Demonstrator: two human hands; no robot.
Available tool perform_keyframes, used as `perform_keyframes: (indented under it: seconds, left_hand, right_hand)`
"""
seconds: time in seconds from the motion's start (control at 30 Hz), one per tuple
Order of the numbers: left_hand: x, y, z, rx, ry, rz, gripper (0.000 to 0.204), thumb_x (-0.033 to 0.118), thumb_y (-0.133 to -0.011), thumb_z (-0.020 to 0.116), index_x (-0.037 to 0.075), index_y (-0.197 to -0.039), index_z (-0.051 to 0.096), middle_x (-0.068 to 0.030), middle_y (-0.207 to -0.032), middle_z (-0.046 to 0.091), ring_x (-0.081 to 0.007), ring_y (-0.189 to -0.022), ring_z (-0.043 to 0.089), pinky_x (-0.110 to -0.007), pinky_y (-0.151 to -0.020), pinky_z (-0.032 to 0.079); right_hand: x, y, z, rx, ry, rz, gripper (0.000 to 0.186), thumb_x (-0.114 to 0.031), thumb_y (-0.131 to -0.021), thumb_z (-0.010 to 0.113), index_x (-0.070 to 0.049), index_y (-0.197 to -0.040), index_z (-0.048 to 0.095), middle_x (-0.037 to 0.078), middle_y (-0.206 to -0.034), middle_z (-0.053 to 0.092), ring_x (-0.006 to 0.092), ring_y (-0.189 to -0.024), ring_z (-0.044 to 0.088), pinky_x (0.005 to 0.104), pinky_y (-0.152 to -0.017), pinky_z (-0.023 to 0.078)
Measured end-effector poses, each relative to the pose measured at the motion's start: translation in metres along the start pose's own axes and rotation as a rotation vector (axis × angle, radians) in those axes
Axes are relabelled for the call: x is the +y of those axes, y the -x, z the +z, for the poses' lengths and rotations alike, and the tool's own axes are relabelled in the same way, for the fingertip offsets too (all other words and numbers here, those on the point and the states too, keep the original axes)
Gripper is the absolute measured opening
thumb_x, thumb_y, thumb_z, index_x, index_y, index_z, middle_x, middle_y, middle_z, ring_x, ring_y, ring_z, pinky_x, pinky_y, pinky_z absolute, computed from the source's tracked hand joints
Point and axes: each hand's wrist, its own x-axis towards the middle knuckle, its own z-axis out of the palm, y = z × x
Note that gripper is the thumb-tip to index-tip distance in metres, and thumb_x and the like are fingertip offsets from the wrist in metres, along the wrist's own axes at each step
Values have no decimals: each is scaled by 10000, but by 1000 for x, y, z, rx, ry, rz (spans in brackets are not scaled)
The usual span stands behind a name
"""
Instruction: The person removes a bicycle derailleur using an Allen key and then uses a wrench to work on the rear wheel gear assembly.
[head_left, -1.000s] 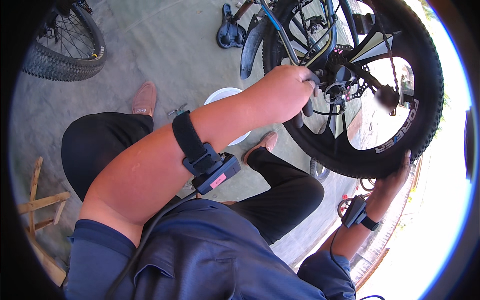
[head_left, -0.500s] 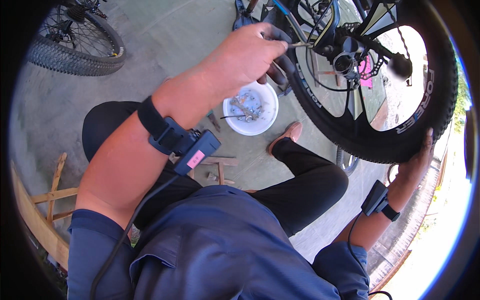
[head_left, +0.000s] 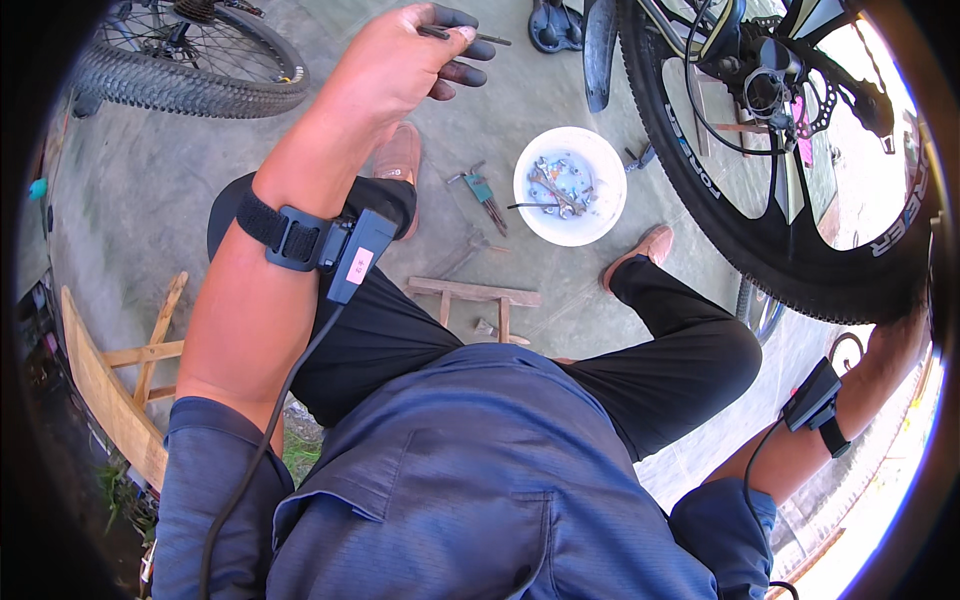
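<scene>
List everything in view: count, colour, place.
Near wheel: 1, black, upper right
Bicycle frame: 1, dark, upper right
Saddle: 1, black, top centre
Mudguard: 1, black, right of saddle
Bucket: 1, white, centre
Metal parts: several, silvery, in bucket
Teal-handled tool: 1, teal/dark, left of bucket
Wooden stand: 1, brown, between legs
Wooden frame: 1, tan, far left
Far wheel: 1, black, upper left
Slim tool: 1, dark, in left hand
Shoes: 2, pinkish brown, flanking bucket
Forearm devices: 2, black, strapped on
Shirt: 1, blue, lower centre
Left hand: 1, dark-stained fingers, top
Right hand: 1, partly hidden, at near wheel
</scene>
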Motion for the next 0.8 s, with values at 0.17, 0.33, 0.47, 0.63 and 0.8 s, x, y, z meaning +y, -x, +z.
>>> perform_keyframes:
  seconds: [0.17, 0.33, 0.47, 0.63, 0.8]
  left_hand:
    - [0, -5, 7, -32, -60, 39, 233, 197, -930, 560, 19, -1081, 560, -58, -956, 669, -121, -803, 649, -215, -580, 429]
    - [-15, -14, 10, -118, -255, 60, 253, 163, -914, 553, 3, -1110, 551, -72, -932, 674, -135, -798, 651, -241, -593, 454]
    - [-50, -28, 2, -50, -827, 294, 262, 106, -829, 546, -2, -1066, 579, -179, -943, 658, -284, -805, 656, -382, -666, 502]
    - [-51, -29, 6, -143, -1240, 65, 317, 69, -759, 529, 44, -1067, 601, -207, -972, 641, -371, -907, 618, -451, -742, 498]
    - [-94, -29, 45, -595, -1326, 62, 300, 66, -743, 525, 72, -1024, 628, -186, -886, 644, -368, -871, 615, -454, -711, 495]
  right_hand:
    - [-18, 24, 12, -169, 136, -173, 693, -319, -887, 625, 95, -1341, 306, 266, -1293, 428, 337, -1137, 495, 422, -956, 439]
    - [-3, 15, -5, -78, 135, -7, 717, -348, -857, 658, 101, -1321, 345, 262, -1278, 449, 322, -1131, 503, 407, -958, 433]
    - [25, 2, -26, -60, 226, -117, 492, -282, -910, 580, 42, -1266, 476, 204, -1241, 527, 278, -1118, 543, 366, -957, 447]
    - [56, 2, -29, 5, 216, -96, 405, -280, -932, 540, -14, -1237, 549, 176, -1224, 565, 261, -1115, 559, 357, -965, 447]
    - [69, 8, -37, 45, 133, -88, 424, -287, -925, 547, -13, -1248, 536, 178, -1235, 555, 272, -1124, 552, 368, -972, 440]
